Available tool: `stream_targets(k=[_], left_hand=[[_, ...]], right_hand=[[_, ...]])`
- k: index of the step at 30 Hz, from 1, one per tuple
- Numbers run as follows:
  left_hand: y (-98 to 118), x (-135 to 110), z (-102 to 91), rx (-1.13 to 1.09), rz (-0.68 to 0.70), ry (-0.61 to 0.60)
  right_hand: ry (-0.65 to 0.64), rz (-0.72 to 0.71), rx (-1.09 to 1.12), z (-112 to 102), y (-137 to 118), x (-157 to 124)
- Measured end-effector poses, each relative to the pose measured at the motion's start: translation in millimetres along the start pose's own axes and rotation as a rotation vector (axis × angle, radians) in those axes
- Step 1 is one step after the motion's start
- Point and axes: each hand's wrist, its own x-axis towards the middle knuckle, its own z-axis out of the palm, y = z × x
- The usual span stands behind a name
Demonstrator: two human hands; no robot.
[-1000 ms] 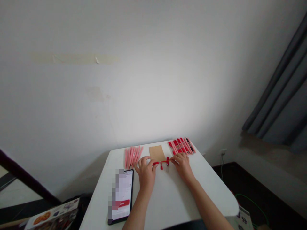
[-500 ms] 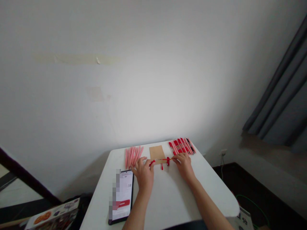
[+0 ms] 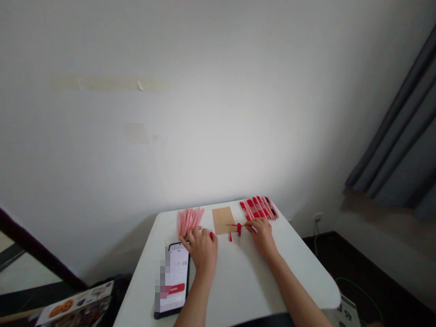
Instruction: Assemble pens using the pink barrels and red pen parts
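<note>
My right hand [image 3: 263, 235] pinches a thin red stick that looks like a pen refill [image 3: 235, 225], its pointed end towards the left. The refill lies above the brown card [image 3: 223, 216] and crosses a small red pen part [image 3: 239, 230]. A smaller red piece [image 3: 230, 237] rests on the table beside that part. My left hand [image 3: 203, 249] is palm down between the pink pens [image 3: 188, 221] and the card, its fingers curled near the phone's top edge. A red pen part [image 3: 211, 235] shows at its thumb side, mostly hidden by the hand.
Red, pink and black pens [image 3: 259, 208] lie in a row at the table's back right. On the left a phone [image 3: 175, 277] shows a timer. The white table [image 3: 245, 281] stands against a wall. A printed box [image 3: 75, 304] is on the floor at left.
My left hand has shifted slightly left and towards me, with the red pen part at its thumb, away from the refill. The refill's left end is now free; my right hand has hardly moved.
</note>
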Motion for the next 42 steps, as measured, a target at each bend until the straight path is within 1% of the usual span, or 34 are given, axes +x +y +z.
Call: stream_targets(k=[7,11,14,19,26,32,38,42], left_hand=[[-1.6,-1.9,1.9,0.049,0.010,-0.014],[-1.7,-1.6,1.4,0.040,0.001,-0.022],[-0.8,0.4,-0.5,-0.033,0.021,-0.040],[1.5,3.1,-2.2,-0.228,0.126,-0.057],[3.4,1.4,0.3,-0.364,0.145,-0.077],[3.6,0.8,1.9,-0.360,0.149,-0.064],[4.0,0.9,0.3,-0.327,0.099,-0.069],[2.8,-0.1,-0.3,-0.264,0.083,-0.079]], right_hand=[[-0.013,0.000,0.035,-0.6,-0.9,0.6],[-0.009,0.000,0.041,-1.3,-2.5,0.4],[-0.020,0.006,0.039,-1.7,-3.6,-0.1],[-0.022,-0.002,0.007,-2.2,-5.3,-0.6],[-0.048,-0.030,-0.009,-2.8,-7.7,0.2],[-0.056,-0.059,-0.003,-3.1,-8.2,-0.2],[-0.010,-0.036,-0.009,1.7,-0.9,0.4],[0.018,-0.056,-0.025,3.1,-3.1,-0.4]])
